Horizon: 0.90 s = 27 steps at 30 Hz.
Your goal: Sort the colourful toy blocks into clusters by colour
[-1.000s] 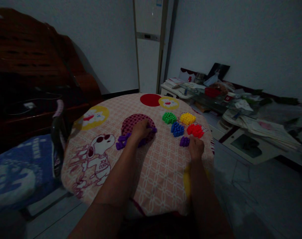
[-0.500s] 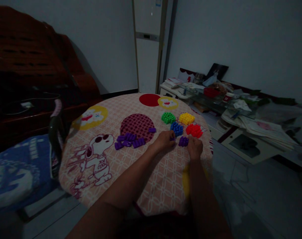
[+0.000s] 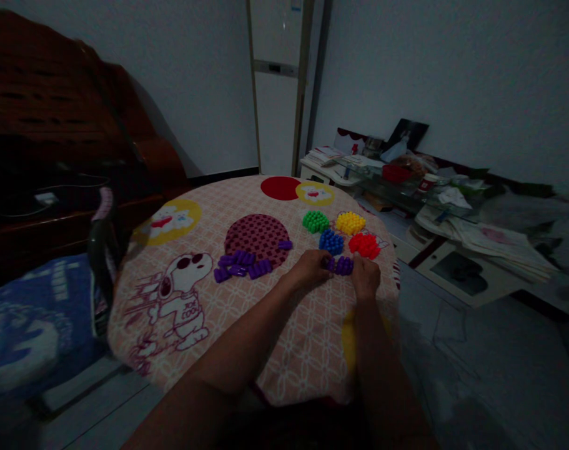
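My left hand (image 3: 311, 266) is closed in a pinch on a small purple plastic block (image 3: 330, 265). Just right of that block, almost touching it, lies a short joined group of purple blocks (image 3: 344, 266). The closed fingers of my right hand (image 3: 366, 276) grip this group at its right end; the fingertips are partly hidden. Beyond my hands sit clusters of knobbly pieces: blue (image 3: 331, 242), red (image 3: 365, 245), green (image 3: 315, 221) and yellow (image 3: 350, 222). Several loose purple blocks (image 3: 260, 269) lie left of my left hand, with a single purple block (image 3: 285, 245) apart from them.
A patterned cloth (image 3: 247, 331) covers the round table. To the left stand a chair with a blue cushion (image 3: 40, 319) and a wooden bench (image 3: 45, 112). A cluttered low cabinet (image 3: 453, 265) runs along the right wall. A tall white appliance (image 3: 277, 119) stands behind.
The purple block in my left hand has come closer to the purple group and shows more clearly between the fingers. My right hand stays at the group's right end. The view has shifted slightly.
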Available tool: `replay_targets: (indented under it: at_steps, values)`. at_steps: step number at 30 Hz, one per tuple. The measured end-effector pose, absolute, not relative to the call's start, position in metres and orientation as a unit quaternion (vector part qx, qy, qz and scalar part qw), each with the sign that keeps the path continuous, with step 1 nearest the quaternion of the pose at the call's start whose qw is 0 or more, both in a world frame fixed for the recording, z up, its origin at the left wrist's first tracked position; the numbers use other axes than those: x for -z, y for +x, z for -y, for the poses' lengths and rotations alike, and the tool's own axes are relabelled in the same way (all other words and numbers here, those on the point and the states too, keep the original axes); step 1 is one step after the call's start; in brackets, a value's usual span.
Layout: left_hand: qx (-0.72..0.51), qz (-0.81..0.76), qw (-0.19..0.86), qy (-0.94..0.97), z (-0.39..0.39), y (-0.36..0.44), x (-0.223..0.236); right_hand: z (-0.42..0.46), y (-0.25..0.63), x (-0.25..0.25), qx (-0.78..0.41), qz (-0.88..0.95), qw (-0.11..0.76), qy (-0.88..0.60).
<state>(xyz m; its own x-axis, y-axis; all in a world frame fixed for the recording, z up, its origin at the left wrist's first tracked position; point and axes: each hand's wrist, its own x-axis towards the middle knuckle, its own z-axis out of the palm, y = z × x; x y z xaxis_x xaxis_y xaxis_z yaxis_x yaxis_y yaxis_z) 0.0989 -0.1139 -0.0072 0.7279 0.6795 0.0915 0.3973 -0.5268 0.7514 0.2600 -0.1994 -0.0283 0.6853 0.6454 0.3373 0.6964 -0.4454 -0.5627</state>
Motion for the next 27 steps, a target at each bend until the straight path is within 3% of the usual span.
replay_targets:
  at_steps: [9, 17, 22, 27]
  values:
    - [-0.267, -0.335, 0.411, 0.805, 0.126, 0.114, 0.020, 0.199, 0.259, 0.028, 0.030, 0.384, 0.352, -0.853]
    - [-0.253, -0.335, 0.374, 0.827, 0.128, 0.113, 0.010, 0.200, 0.261, 0.029, 0.030, 0.394, 0.351, -0.849]
    - [-0.190, -0.347, 0.283, 0.874, 0.107, 0.087, -0.018, 0.199, 0.264, 0.033, 0.034, 0.396, 0.361, -0.844]
    - [-0.040, -0.439, 0.147, 0.886, 0.077, 0.020, -0.043, 0.199, 0.264, 0.035, 0.024, 0.391, 0.367, -0.843]
